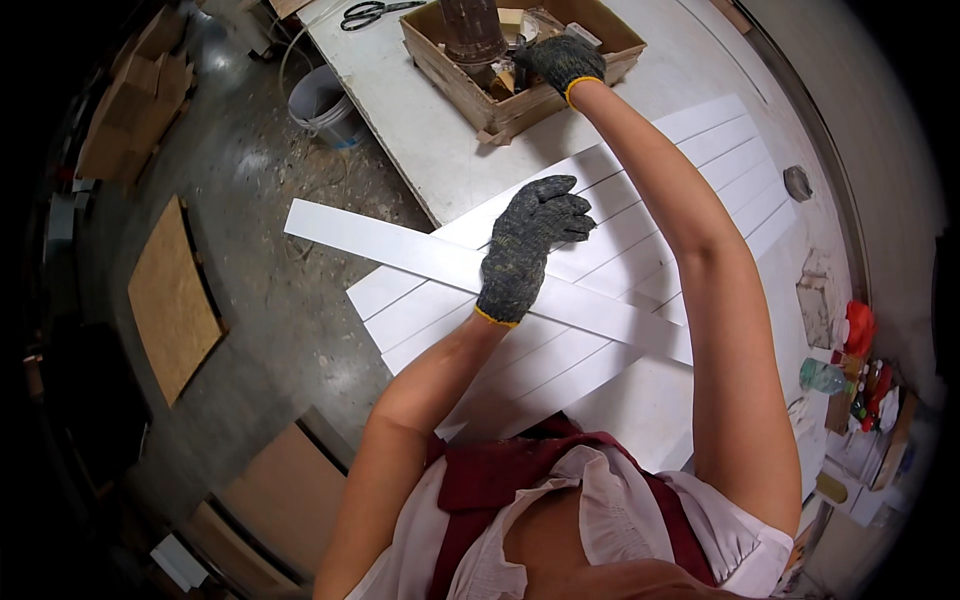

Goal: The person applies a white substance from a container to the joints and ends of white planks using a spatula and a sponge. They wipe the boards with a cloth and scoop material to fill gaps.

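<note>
A dark grey knitted glove with a yellow cuff covers each of my hands. My left hand (pixel 530 245) lies across a loose white strip (pixel 390 248), fingers stretched toward the right and partly apart. That strip sits crosswise over several white boards (pixel 620 215) laid side by side on the table. My right hand (pixel 562 66) reaches into a wooden box (pixel 510 118) at the far side, fingers bunched together and pointing down among small pieces. What is in those fingers is hidden. A brown cylindrical container (pixel 473 32) stands in the box, left of my right hand.
Scissors (pixel 375 13) lie on the white table (pixel 385 100) left of the box. A grey bucket (pixel 325 105) stands on the floor beside the table. A roll of tape (pixel 797 184), a plastic bottle (pixel 822 376) and a red bag (pixel 858 328) are at the right. A wooden panel (pixel 172 300) is at left.
</note>
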A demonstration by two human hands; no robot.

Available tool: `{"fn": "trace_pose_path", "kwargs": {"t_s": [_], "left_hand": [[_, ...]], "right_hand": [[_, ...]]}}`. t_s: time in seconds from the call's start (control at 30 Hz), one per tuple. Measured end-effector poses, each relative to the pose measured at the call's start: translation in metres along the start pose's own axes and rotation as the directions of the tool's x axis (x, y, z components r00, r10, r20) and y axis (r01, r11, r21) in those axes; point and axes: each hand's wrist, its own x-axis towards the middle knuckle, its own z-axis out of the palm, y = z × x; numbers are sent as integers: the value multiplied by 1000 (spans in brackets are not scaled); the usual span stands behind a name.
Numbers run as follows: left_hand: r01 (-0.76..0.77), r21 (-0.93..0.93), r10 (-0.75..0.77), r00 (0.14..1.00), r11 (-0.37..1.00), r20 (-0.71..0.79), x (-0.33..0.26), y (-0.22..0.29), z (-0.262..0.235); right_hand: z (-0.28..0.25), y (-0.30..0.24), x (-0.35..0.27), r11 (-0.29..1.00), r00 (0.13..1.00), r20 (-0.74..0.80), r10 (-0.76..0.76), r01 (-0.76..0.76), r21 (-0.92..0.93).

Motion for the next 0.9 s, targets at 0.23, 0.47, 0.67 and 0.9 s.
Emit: {"fn": "trace_pose_path", "kwargs": {"t_s": [0.23,0.47,0.67,0.9], "left_hand": [[12,-8,-13,1000,1000,-23,1,0,-2],[22,-5,-22,1000,1000,-7,1,0,-2],[11,-7,-11,1000,1000,1,0,1,0],[0,100,0,1000,995,3,-2,5,10]], "right_hand": [[-4,1,-3,970,993,110,-48,73,-231],[-4,18,-2,963,988,56,-145,154,-221],[-31,43,-34,961,963,-76,-260,266,74],[-90,96,-191,793,964,-119,-236,262,550]]}}
